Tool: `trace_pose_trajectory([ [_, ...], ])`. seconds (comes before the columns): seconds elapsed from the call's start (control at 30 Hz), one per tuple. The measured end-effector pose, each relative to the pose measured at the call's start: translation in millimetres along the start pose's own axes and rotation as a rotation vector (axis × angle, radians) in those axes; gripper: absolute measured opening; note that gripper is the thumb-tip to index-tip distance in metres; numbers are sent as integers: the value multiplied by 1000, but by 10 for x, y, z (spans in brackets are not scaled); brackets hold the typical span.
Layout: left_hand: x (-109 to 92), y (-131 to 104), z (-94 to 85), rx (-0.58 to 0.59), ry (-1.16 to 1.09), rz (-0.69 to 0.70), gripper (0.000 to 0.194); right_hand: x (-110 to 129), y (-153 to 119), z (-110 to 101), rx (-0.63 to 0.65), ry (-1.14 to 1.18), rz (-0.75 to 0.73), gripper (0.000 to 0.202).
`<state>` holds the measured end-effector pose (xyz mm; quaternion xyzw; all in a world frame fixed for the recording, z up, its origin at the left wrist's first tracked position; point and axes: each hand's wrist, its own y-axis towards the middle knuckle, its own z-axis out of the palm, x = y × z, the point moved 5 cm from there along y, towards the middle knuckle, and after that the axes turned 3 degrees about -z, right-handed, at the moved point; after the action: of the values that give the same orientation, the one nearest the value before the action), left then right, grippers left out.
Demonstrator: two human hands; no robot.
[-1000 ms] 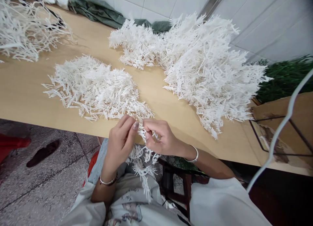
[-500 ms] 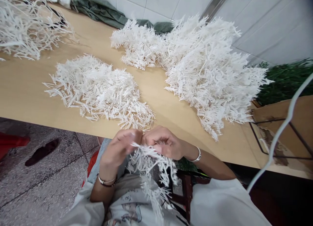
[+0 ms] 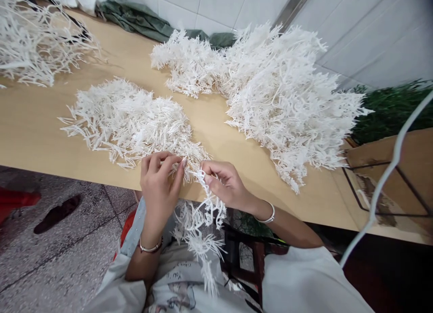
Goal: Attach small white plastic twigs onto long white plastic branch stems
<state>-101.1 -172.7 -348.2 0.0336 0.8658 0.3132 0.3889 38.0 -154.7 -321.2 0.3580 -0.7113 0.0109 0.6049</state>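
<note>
My right hand [image 3: 228,184] pinches the top of a white artificial plant branch [image 3: 206,209], whose sprigs hang down past the table edge over my lap. To its left, my left hand [image 3: 160,175] has thumb and forefinger pressed together at the near edge of a pile of small white sprigs [image 3: 135,119]. What sits between those fingertips is too small to make out. A short gap separates the two hands.
A large heap of white branched foliage [image 3: 270,92] covers the table's [image 3: 213,123] right back. Bare white stems [image 3: 30,42] lie far left. Green foliage [image 3: 395,105] stands behind a cardboard box [image 3: 399,164] on the right. A pale cable [image 3: 382,182] crosses in front.
Both hands were close together over the branch. They have moved forward over the table and apart, the left toward the sprig pile. The branch hangs from the right hand.
</note>
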Motion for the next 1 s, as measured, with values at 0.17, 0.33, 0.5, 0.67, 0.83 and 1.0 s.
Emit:
trace_pose_trajectory([
  [0.17,-11,-4,20,55,49,-25,13,14,-1,-30,-51,16,48,29],
  [0.33,-58,6,-18,36,23,8,24,-48,-25,-65,-120,233,160,29],
  [0.5,-138,-36,26,165,112,150,53,-72,-18,-191,-243,422,168,21],
  [0.67,-140,-45,109,235,216,175,80,8,18,-259,-275,436,71,23],
  [0.83,-118,42,185,233,196,119,88,2,9,-251,-289,418,95,28],
  [1.0,-68,76,182,150,237,5,73,5,9,-286,-328,403,71,25],
])
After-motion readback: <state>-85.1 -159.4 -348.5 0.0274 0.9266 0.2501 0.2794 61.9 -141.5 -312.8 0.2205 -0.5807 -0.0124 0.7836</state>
